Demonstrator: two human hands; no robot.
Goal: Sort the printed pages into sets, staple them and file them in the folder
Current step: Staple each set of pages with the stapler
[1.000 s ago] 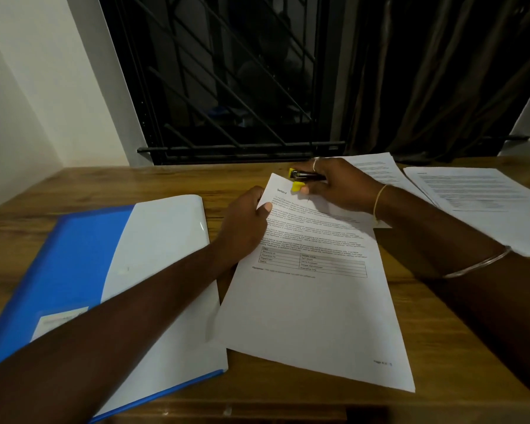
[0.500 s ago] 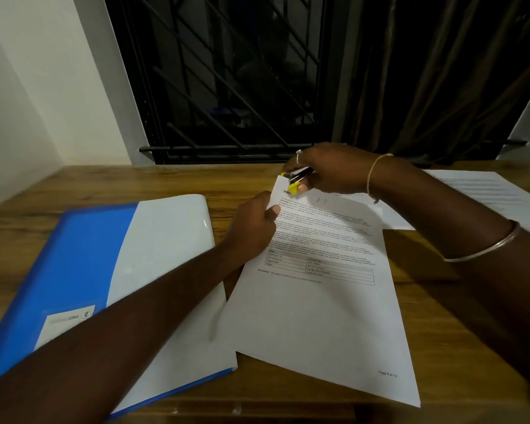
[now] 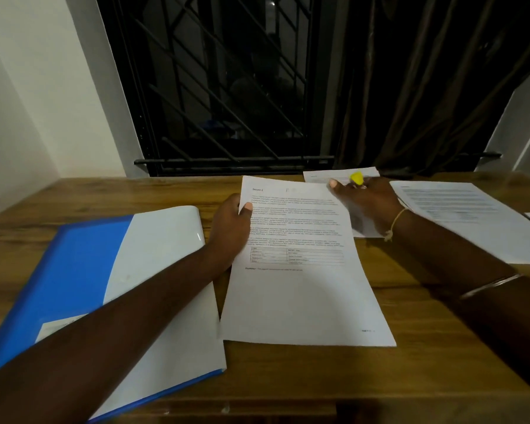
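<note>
Head view, left to right. The folder (image 3: 153,270) is lying closed at the left of the table (image 3: 441,377), its near corner hanging over the front edge. It is probably waiting there, within reach, for the filing step.

The left hand (image 3: 230,231) is reaching in low from the left, its forearm crossing the folder. It is pinching the left margin of the set of pages (image 3: 303,301), with the thumb pressing on top and the other fingers tucked underneath, out of sight. This grip is apparently keeping the sheets squared against one another.

The set of pages is lying flat in the middle of the table, just beside the folder. Its headed end is pointing away from the person.

The right hand (image 3: 364,203) is hovering over the far right corner of the set, wrist raised. Its fingers are curling round a stapler (image 3: 357,178), of which only the yellow end is showing. Motion blur is hiding how each finger lies.

Another sheet (image 3: 340,174) is lying beneath that hand. More loose pages (image 3: 471,218) are lying at the right, well apart from the set, and seem to be awaiting sorting.
</note>
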